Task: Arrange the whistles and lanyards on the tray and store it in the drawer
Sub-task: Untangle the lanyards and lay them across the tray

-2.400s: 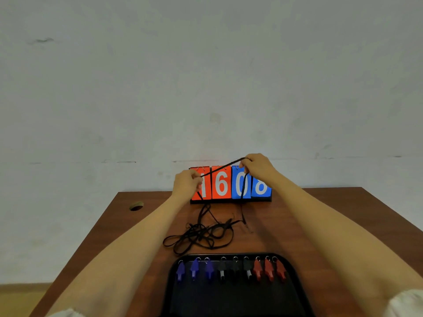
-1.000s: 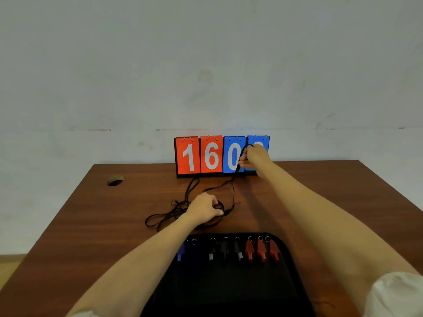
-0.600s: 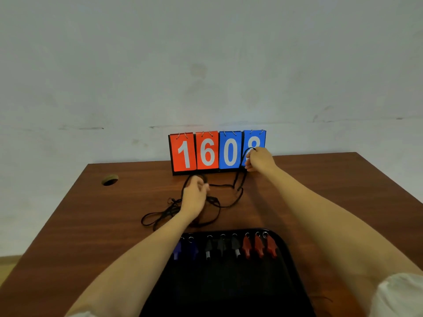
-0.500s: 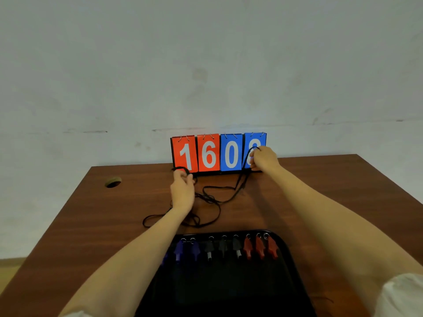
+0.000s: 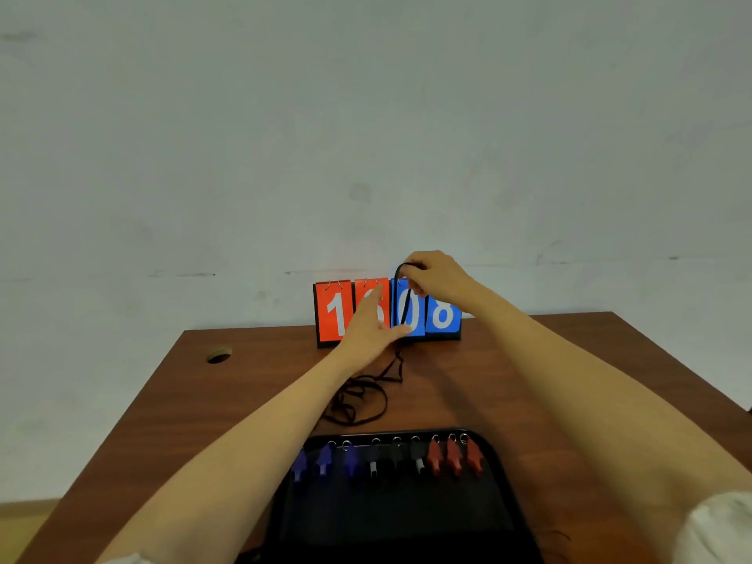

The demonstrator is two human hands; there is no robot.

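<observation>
A black tray (image 5: 390, 519) lies at the table's near edge. Along its far side runs a row of whistles (image 5: 386, 460): blue at the left, black in the middle, red at the right. Beyond the tray lies a tangle of black lanyards (image 5: 358, 400). My right hand (image 5: 437, 276) is raised in front of the scoreboard and pinches one black lanyard, which hangs down from it to the pile. My left hand (image 5: 372, 325) reaches forward with straight fingers, its thumb side touching the hanging cord.
A flip scoreboard (image 5: 443, 317) with red and blue cards stands at the table's far edge against the wall. A round cable hole (image 5: 218, 355) sits at the far left of the brown table (image 5: 569, 380).
My right hand has lifted its end of the lanyard higher. My left hand has left the pile and moved up and right to the hanging cord, its fingers now straight.
</observation>
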